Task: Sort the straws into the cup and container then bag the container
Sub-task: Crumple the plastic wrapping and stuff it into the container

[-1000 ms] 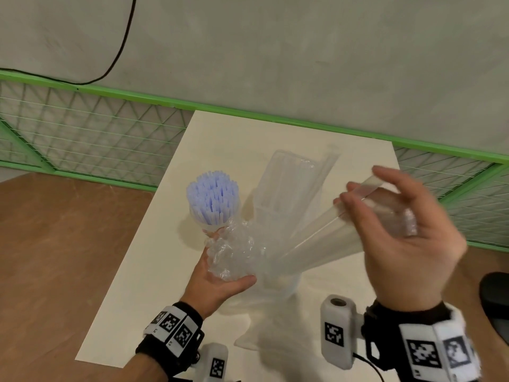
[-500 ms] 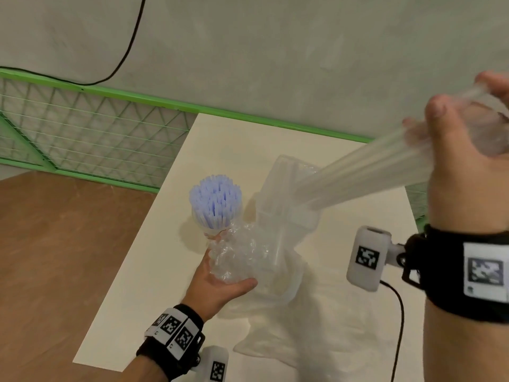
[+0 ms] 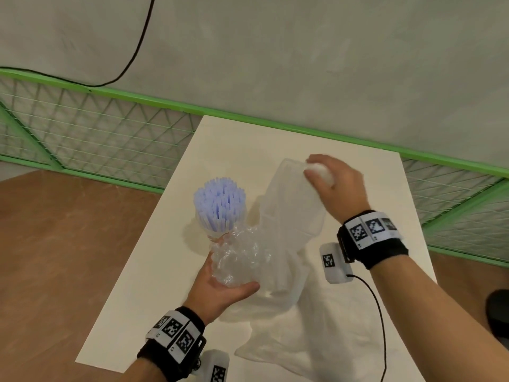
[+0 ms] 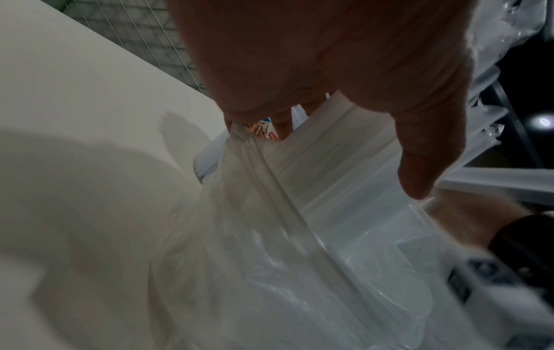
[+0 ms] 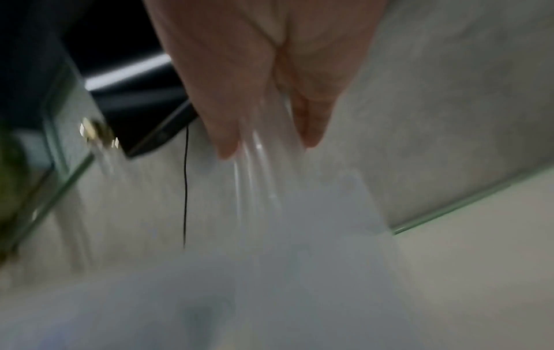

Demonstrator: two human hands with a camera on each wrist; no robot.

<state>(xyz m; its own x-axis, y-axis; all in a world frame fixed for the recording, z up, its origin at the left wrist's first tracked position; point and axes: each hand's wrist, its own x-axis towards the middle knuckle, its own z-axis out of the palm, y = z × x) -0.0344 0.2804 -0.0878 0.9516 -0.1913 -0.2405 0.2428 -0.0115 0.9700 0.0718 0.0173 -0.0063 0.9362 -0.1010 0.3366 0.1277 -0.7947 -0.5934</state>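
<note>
A cup of pale blue straws (image 3: 219,202) stands upright on the white table (image 3: 234,150). Right of it a clear container (image 3: 292,210) leans away from me, its lower end inside a translucent plastic bag (image 3: 239,257). My left hand (image 3: 220,285) grips the crumpled mouth of the bag beside the cup; in the left wrist view its fingers (image 4: 329,71) pinch the bag's edge (image 4: 239,236) against the container (image 4: 344,180). My right hand (image 3: 333,186) sits over the container's far top end. The blurred right wrist view shows clear straws (image 5: 257,170) between its fingers (image 5: 270,71).
The rest of the bag (image 3: 316,340) lies spread over the table's near right part. A black cable (image 3: 377,312) runs from the right wrist camera. A green mesh fence (image 3: 82,133) borders the table's far side, and brown floor (image 3: 68,257) lies to the left.
My right hand lifted the bundle of clear straws up to the right, then brought it down into the container. The left hand kept its hold on the bag.
</note>
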